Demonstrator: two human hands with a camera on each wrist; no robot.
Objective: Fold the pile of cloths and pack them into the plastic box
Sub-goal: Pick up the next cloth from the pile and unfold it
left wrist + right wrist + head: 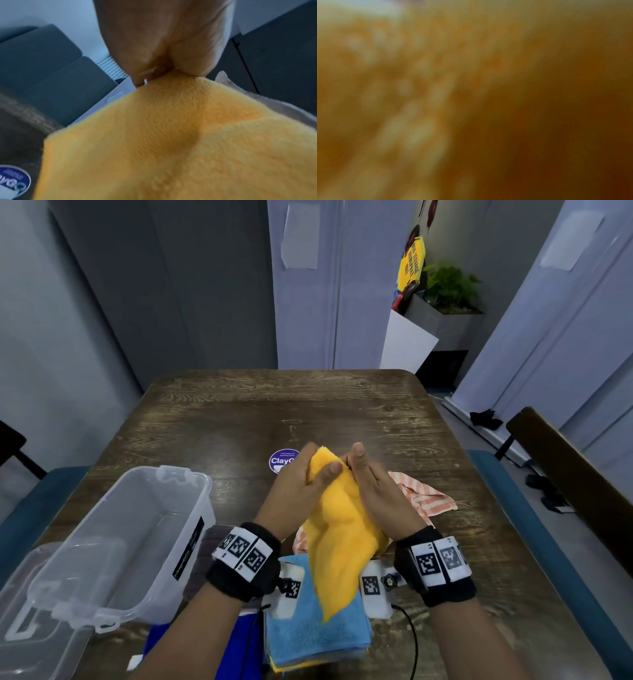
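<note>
The plastic box (102,542) looks empty and a folded stack (318,638) waits on the table (274,412), while the left hand (301,477) pinches the yellow cloth (342,542) mid-fold; the right hand's (376,491) grip cannot be told.

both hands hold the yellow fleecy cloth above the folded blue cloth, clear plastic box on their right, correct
No: the head view shows the clear plastic box on their left. The left hand and right hand do hold the yellow fleecy cloth above the folded blue cloth.
</note>
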